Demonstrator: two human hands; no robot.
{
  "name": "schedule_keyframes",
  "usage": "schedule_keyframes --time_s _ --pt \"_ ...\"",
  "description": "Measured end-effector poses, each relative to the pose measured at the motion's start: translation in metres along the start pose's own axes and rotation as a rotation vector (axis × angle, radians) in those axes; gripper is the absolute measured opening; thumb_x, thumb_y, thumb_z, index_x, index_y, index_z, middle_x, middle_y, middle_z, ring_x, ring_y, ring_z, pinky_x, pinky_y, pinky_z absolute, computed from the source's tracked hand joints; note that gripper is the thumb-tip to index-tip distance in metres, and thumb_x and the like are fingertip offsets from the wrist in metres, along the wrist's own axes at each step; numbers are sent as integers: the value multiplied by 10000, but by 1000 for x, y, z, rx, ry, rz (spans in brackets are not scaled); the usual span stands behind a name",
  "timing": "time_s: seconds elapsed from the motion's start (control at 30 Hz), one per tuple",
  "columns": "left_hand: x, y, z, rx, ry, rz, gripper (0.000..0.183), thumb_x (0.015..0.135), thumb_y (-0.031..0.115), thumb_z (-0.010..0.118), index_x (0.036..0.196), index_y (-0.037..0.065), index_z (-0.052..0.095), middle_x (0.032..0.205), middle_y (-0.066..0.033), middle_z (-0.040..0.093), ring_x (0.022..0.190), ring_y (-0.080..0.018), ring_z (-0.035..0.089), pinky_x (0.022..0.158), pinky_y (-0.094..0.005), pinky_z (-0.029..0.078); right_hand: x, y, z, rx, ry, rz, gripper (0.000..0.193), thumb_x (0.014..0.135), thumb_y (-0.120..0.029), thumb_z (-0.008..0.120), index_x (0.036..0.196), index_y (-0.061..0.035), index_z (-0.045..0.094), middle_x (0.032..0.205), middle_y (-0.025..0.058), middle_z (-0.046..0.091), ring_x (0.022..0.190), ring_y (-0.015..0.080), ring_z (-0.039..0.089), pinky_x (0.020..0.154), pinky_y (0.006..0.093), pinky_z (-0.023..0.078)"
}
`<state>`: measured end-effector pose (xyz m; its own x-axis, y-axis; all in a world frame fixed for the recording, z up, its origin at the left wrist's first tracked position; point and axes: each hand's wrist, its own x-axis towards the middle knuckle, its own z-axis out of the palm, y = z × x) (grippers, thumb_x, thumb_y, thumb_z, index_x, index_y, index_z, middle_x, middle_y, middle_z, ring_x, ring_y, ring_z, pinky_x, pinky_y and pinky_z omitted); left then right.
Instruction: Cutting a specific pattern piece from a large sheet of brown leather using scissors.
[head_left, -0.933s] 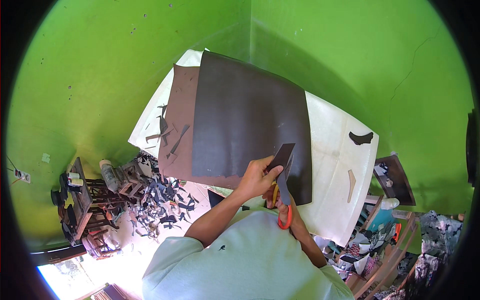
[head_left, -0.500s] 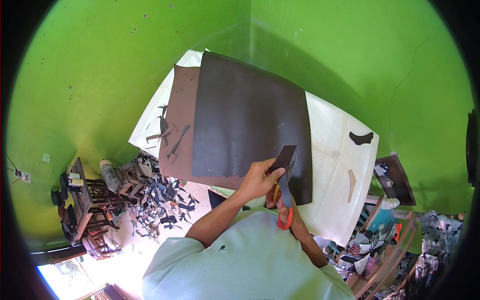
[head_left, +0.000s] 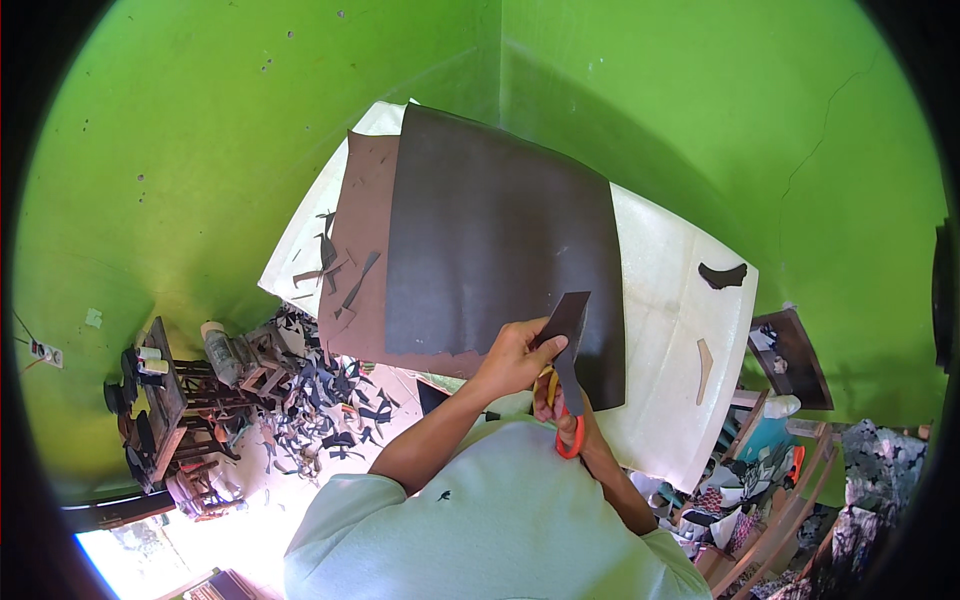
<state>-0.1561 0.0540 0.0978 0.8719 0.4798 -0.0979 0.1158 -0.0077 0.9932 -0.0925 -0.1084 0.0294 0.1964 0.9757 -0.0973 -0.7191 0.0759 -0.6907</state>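
Observation:
My left hand (head_left: 518, 358) is closed on a dark, flat strip of sheet material (head_left: 568, 318), pinching it between thumb and fingers. A narrower grey end of the strip (head_left: 568, 382) hangs down over my right hand (head_left: 549, 398). That hand grips scissors with orange and yellow handles (head_left: 570, 444), right against the strip; the blades are mostly hidden behind it. Both hands are above the near edge of a large dark brown sheet (head_left: 490, 240). On the white surface to the right lie a curved black piece (head_left: 722, 276) and a slim tan piece (head_left: 704, 372).
A reddish-brown sheet (head_left: 365, 210) lies under the dark one, with thin offcuts (head_left: 328, 255) at its left. Many scraps (head_left: 330, 410) cover the floor at left, beside a wooden bench (head_left: 168, 400). Green walls (head_left: 250, 130) meet behind the table. Wooden racks and scraps (head_left: 740, 500) stand at right.
The scissor blade visible beside the strip half a second ago is now mostly hidden, and the strip's hanging end has shifted slightly. My left hand has stayed nearly still.

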Motion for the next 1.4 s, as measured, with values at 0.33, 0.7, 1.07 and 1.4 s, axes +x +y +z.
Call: schedule_keyframes --time_s 0.33,0.7,1.07,1.4 --pt "0 -1 -3 -168 10 -82 153 909 136 556 939 -7 602 752 -6 594 717 -77 522 650 -252 436 3 -12 5 -225 62 -27 695 672 -323 819 1174 -27 440 954 58 555 747 93 501 660 232 427" --pt "15 5 -39 -428 323 80 111 906 154 553 889 49 585 758 2 578 657 -78 485 616 -236 382 -7 -28 21 -449 185 187 369 790 -123 706 1076 13 516 874 66 611 632 74 520 579 230 451" --pt "10 -1 -58 -696 390 131 137 908 130 536 987 29 583 875 -37 602 759 -109 534 708 -273 429 -16 -9 -22 -1069 695 63 355 728 -137 778 914 66 554 682 100 641 544 79 571 438 231 431" --pt "3 19 -65 -820 218 151 173 880 100 537 1013 -7 568 923 -104 607 845 -206 597 818 -357 484 -5 -28 -9 -186 556 44 451 732 -226 777 1024 -3 516 807 125 636 486 107 509 390 205 380"
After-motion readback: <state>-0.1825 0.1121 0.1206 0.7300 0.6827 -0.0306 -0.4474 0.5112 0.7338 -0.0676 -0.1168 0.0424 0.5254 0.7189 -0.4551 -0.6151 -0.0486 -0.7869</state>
